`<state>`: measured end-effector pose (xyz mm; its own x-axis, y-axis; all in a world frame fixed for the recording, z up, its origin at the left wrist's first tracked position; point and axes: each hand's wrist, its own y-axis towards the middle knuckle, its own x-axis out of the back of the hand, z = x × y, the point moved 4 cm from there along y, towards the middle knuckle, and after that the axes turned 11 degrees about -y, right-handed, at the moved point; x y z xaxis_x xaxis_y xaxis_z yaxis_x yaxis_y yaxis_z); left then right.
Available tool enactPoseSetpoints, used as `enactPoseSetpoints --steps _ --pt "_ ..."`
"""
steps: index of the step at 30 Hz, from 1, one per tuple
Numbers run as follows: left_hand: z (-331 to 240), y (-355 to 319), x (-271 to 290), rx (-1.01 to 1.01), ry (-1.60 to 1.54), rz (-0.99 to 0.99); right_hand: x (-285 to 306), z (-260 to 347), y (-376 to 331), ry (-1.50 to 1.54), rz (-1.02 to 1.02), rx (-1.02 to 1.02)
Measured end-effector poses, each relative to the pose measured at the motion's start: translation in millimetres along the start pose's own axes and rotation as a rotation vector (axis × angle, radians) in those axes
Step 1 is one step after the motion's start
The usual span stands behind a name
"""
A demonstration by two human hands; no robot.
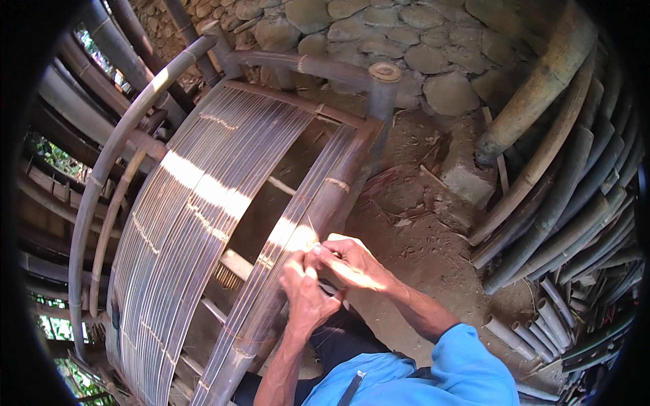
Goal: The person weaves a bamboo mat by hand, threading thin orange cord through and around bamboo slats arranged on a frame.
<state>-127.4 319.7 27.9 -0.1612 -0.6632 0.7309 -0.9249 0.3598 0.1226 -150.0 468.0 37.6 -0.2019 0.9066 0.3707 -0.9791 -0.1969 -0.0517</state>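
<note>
Both my hands meet at the front rail of a bamboo bench. My left hand is closed, its thumb and fingers pinched together against the rail's edge. Beside it, my right hand is closed too, with its fingertips touching those of the left. A thin pale strand seems to stick up by the fingertips, but what they pinch is too small to make out. Narrow slats run along the rail under my hands. Left of them, across a gap with pale crosspieces, lies the wide slatted seat, with wavy bindings across it.
A curved bamboo armrest rises on the left, and a thick post stands at the far corner. Bamboo poles are stacked on the right, with short cut tubes below. Behind is a stone wall; the floor is dirt.
</note>
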Motion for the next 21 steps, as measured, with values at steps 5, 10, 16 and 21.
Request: enactPoseSetpoints --steps 5,10,16,21 --pt "6 0 11 0.291 -1.115 0.097 3 97 24 -0.257 -0.117 0.569" --pt "51 10 76 0.515 -1.468 -0.032 64 81 77 -0.114 0.048 0.463" --pt "162 -8 129 0.471 -0.578 -0.353 87 16 145 -0.644 -0.096 0.437" --pt "119 83 66 0.313 -0.068 -0.158 46 -16 197 -0.995 0.225 0.279"
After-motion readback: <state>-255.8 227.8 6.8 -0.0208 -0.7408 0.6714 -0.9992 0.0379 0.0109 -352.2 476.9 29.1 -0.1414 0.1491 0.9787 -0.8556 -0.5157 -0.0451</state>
